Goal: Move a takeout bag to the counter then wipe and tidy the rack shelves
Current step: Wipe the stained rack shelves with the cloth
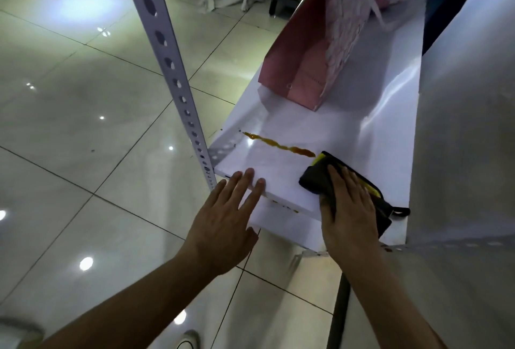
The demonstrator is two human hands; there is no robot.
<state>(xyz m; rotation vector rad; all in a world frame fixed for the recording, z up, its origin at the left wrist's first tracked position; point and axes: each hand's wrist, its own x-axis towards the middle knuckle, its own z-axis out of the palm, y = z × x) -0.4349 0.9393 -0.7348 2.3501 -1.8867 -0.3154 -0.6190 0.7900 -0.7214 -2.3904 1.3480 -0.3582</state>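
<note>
Shelf [278, 170]: right hand [348, 209] presses a cloth [320, 178] flat; left hand [223, 223] rests spread on its edge.

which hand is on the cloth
The right hand: it presses flat on the dark cloth beside the orange streak. The left hand rests bare on the shelf edge.

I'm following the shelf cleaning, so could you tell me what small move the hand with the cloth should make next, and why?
Probably a push of the cloth forward and to the left along the brown streak. The right hand presses flat on the cloth, whose far corner sits at the streak's near end, and the streak runs unwiped across the shelf. The left hand rests on the shelf's front edge.
</note>
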